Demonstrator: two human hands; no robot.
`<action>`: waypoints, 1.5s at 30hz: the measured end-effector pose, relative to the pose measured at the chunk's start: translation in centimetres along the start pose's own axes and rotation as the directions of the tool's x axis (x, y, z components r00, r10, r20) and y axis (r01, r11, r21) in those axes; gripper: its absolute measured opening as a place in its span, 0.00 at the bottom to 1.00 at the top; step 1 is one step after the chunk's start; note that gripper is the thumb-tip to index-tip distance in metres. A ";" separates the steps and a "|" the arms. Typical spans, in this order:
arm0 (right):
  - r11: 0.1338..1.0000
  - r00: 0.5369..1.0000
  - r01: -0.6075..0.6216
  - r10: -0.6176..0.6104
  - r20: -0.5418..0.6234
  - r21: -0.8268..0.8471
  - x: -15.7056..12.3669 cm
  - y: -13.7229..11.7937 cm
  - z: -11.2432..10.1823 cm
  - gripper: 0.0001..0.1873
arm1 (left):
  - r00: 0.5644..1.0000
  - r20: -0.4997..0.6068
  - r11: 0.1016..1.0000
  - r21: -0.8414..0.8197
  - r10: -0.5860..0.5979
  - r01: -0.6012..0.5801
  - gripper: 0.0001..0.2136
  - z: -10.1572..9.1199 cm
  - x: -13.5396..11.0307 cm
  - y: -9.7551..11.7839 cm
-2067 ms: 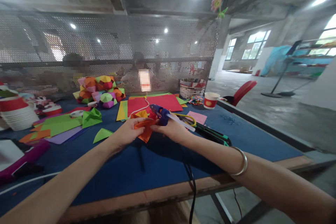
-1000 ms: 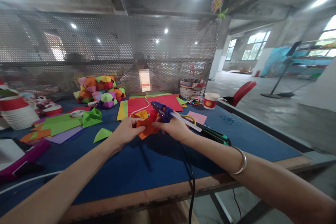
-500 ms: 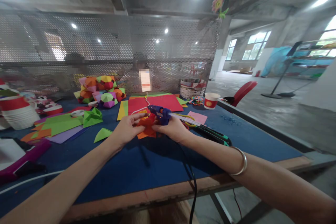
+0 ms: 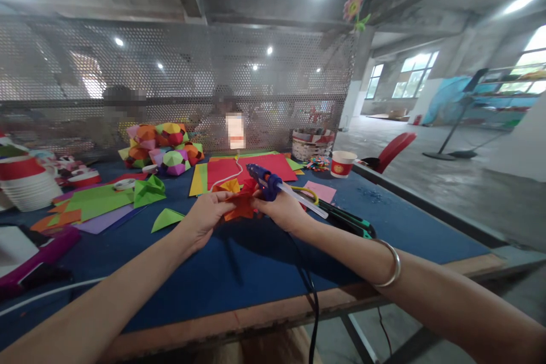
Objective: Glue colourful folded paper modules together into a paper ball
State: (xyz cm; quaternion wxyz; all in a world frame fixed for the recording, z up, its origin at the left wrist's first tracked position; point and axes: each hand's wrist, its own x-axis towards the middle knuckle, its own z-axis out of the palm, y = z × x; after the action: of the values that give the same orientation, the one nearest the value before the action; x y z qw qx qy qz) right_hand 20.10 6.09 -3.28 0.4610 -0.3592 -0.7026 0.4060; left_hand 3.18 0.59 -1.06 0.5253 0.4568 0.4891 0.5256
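Observation:
My left hand pinches a folded orange and red paper piece above the blue table. My right hand is wrapped round a blue glue gun, whose nozzle points left and away over the paper. A clear glue stick juts from the gun's back toward the right. The gun's black cord hangs over the table's front edge.
Coloured paper sheets lie just behind my hands, green folded pieces to the left, folded paper balls at the back. A paper cup, a basket, and scissors sit to the right. White cups stand far left.
The glue gun's nozzle dipped onto the paper piece half a second ago and has since lifted away again. My left hand turned the paper slightly. Both hands stayed over the same spot.

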 end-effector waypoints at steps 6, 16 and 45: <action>0.998 0.997 -0.001 -0.004 0.079 0.059 -0.4 -0.4 0.0 0.19 | 0.996 -0.085 0.997 0.074 0.032 -0.026 0.08 -0.5 0.2 0.0; 0.994 0.998 -0.058 0.056 0.018 0.093 -0.4 -0.7 0.0 0.19 | 0.976 -0.133 0.916 0.386 0.170 -0.107 0.07 -0.4 -0.1 0.2; 0.997 0.998 -0.068 0.068 0.015 0.046 -0.2 -0.5 0.1 0.17 | 0.964 -0.002 0.825 0.518 0.268 -0.228 0.09 -0.4 -0.4 0.3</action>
State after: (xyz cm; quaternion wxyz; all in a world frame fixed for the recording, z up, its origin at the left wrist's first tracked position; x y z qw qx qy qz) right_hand 20.02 5.67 -2.90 0.4504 -0.3694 -0.6835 0.4400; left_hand 2.77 0.14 -0.82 0.2934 0.6198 0.5668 0.4566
